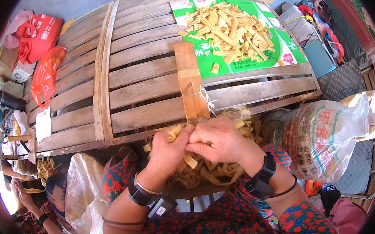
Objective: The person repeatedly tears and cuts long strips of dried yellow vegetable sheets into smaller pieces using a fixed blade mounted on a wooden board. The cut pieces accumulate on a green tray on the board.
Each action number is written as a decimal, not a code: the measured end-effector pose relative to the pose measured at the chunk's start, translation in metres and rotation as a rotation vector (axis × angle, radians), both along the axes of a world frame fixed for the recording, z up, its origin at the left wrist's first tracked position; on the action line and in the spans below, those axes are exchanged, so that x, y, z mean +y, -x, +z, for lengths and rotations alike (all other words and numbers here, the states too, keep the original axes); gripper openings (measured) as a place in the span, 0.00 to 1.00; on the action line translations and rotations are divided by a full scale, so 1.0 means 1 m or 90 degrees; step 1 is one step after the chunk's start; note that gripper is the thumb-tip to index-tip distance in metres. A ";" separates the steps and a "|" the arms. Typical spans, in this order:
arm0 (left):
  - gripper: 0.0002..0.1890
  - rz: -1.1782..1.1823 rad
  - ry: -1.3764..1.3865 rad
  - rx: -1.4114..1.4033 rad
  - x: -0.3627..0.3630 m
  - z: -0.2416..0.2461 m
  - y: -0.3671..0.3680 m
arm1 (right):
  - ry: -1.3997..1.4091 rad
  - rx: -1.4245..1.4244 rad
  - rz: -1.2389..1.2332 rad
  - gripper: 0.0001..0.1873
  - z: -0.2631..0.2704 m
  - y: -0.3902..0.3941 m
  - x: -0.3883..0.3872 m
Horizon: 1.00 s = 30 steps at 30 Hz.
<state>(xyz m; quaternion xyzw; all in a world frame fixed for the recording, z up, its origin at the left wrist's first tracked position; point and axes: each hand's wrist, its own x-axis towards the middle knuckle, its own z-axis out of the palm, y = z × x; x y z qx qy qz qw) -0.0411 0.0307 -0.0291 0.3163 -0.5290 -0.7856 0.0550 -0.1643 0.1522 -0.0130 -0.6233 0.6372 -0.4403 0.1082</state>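
Note:
My left hand [170,148] is closed around a small bunch of dried yellow strips [191,161], whose ends stick out above and below the fist. Pressed against its thumb, my right hand [220,140] is curled tight at the same bunch; its fingers hide most of what they grip. Both hands are just below the near end of a wooden bar [194,100] tied with white string [207,97]. Beneath them, over my lap, lies a heap of long pale-yellow strips [223,173]. Short cut pieces [230,31] are piled on a flattened green carton [213,70] on the table.
The slatted wooden table [148,87] has a rusty metal front edge. A red plastic bag [47,75] and a red tote [40,34] sit at its left. To my right stands a stuffed woven sack [315,140]. Another person's arm [50,223] shows at lower left, beside a translucent sack [84,191].

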 end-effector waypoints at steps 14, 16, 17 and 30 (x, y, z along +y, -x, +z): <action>0.17 -0.218 0.805 0.245 -0.022 0.012 -0.010 | -0.360 -0.796 -0.056 0.06 -0.008 -0.004 -0.001; 0.16 -0.162 0.774 0.302 -0.022 0.005 -0.009 | -0.407 -0.981 -0.046 0.02 -0.011 -0.007 -0.002; 0.16 -0.145 0.759 0.317 -0.020 0.002 -0.009 | -0.369 -1.015 -0.009 0.02 -0.012 -0.008 -0.003; 0.08 -0.245 0.726 0.118 -0.025 -0.001 -0.016 | -0.095 -0.231 -0.118 0.09 -0.019 -0.020 0.005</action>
